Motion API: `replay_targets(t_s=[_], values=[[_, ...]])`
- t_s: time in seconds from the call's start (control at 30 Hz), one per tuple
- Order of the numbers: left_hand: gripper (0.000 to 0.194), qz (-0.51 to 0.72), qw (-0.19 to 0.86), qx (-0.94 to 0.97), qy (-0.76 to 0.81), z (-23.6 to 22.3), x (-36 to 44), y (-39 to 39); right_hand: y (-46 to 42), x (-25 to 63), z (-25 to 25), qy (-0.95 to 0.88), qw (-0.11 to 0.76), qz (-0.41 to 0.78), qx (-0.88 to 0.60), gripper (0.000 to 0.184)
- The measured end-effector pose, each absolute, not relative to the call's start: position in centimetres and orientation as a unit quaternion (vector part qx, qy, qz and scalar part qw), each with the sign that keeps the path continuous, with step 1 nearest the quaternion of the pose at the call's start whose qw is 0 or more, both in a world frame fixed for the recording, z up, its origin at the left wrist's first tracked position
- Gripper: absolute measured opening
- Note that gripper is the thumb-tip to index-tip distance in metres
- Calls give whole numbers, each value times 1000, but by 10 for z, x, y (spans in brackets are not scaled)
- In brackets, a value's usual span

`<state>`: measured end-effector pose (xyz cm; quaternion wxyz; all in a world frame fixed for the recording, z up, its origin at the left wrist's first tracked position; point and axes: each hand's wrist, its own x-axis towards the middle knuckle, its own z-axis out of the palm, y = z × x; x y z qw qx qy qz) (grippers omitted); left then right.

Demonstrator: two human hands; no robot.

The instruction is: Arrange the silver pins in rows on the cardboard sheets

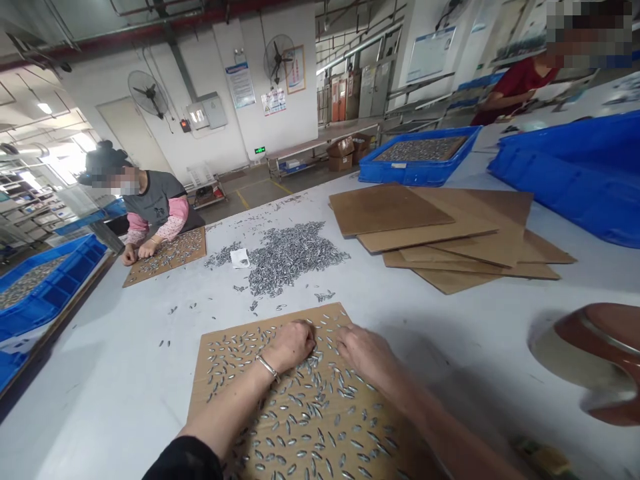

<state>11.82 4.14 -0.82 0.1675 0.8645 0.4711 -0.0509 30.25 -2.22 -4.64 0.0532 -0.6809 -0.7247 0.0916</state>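
A brown cardboard sheet point(200, 380) lies on the white table in front of me, strewn with many small silvery spindle-shaped metal pieces point(295, 420). My left hand point(295, 342), with a bangle at the wrist, rests over the sheet's upper middle. Its fingers are curled closed, and whatever they pinch is hidden. To its right, my right hand point(361, 347) reaches in over the sheet's right edge. Its fingers are bent together among the pieces, their tips mostly out of sight. A denser cluster of pieces lies just below and between both hands.
Beyond the sheet is a large heap of the same pieces point(295, 257) with a white paper scrap point(240, 259). Stacked cardboard sheets point(450, 227) and blue trays point(420, 175) stand right. A co-worker point(157, 207) handles another sheet at left; a brown-and-silver object point(595, 360) is near right.
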Motion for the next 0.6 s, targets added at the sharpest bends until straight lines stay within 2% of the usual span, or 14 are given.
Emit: replay_targets(t_s=[0.27, 0.4, 0.6], values=[[24, -72, 137, 860, 485, -8, 130, 33, -25, 289, -38, -781, 87, 78, -613, 25], [28, -59, 129, 867, 477, -14, 125, 36, -22, 285, -39, -778, 94, 90, -615, 29], [24, -49, 137, 880, 452, -19, 117, 44, -18, 295, -46, -773, 96, 94, -620, 26]])
